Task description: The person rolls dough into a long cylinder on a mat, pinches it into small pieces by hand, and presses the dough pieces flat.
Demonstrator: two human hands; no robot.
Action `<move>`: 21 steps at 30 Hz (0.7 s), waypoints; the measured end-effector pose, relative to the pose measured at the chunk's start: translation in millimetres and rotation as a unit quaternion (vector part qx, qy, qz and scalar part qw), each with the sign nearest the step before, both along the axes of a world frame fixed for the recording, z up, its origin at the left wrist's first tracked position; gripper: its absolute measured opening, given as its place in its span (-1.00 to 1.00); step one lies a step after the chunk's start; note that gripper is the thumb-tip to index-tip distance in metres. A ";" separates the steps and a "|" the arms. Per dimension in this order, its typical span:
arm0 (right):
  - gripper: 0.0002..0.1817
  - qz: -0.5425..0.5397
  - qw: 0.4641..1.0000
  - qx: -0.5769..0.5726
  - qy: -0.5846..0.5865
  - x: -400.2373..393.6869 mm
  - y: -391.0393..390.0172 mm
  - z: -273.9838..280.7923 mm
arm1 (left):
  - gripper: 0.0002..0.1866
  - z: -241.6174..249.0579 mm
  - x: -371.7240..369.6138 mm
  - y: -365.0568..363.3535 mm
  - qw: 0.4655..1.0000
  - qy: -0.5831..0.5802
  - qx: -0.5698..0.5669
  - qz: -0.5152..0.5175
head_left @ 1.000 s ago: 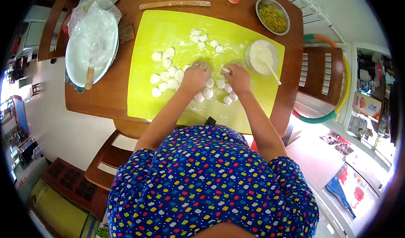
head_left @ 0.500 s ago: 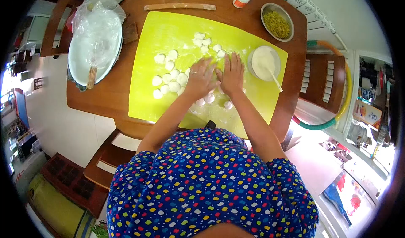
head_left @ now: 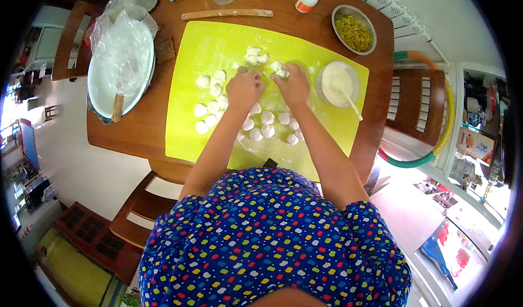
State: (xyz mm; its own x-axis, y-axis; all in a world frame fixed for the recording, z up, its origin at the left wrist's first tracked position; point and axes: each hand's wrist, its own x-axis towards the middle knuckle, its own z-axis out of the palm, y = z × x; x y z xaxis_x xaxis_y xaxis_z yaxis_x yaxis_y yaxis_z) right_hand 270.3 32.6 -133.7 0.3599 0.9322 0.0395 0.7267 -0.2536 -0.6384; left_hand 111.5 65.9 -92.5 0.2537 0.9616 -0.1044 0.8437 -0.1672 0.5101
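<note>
Both hands work near the far middle of a yellow-green silicone mat (head_left: 207,127) that lies on a brown wooden desk (head_left: 136,130). The left hand (head_left: 244,87) sits curled, knuckles up, fingers bent down toward the floured mat; whether they pinch a piece of dough I cannot tell, as the back of the hand hides them. The right hand (head_left: 293,84) is just beside it, its fingers closed on a small white dough piece (head_left: 281,73) at their tips.

More dough pieces (head_left: 267,131) lie on the mat in loose groups: one cluster near the person between the two forearms, another left of the left hand (head_left: 210,97), and a few beyond the hands (head_left: 254,55). They look soft, light and slightly tacky, so they would likely squash or stick under a hard grip; a light pinch at the sides, with flour on the fingers, seems the safe hold.

Just to the right of the right hand stands a bowl of flour (head_left: 338,82) with a spoon (head_left: 351,104) in it. Farther back is a metal bowl of yellow-green filling (head_left: 353,33), a rolling pin (head_left: 227,14) along the mat's far edge, and a white plate under plastic film (head_left: 121,62) at left.
</note>
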 end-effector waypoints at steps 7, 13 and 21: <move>-0.71 0.013 0.994 -0.104 0.018 6.2 -6.6 10.2 | -0.84 -27.9 -27.5 -30.1 0.999 0.009 0.026 -0.047; -0.70 0.040 0.994 -0.101 -0.034 21.2 -37.4 15.1 | -0.52 -25.9 -21.8 -32.7 0.991 0.034 0.105 -0.078; -0.35 0.077 0.985 0.057 -0.142 3.2 -13.9 -3.6 | -0.13 -38.7 -6.5 -34.8 0.982 0.049 0.150 -0.099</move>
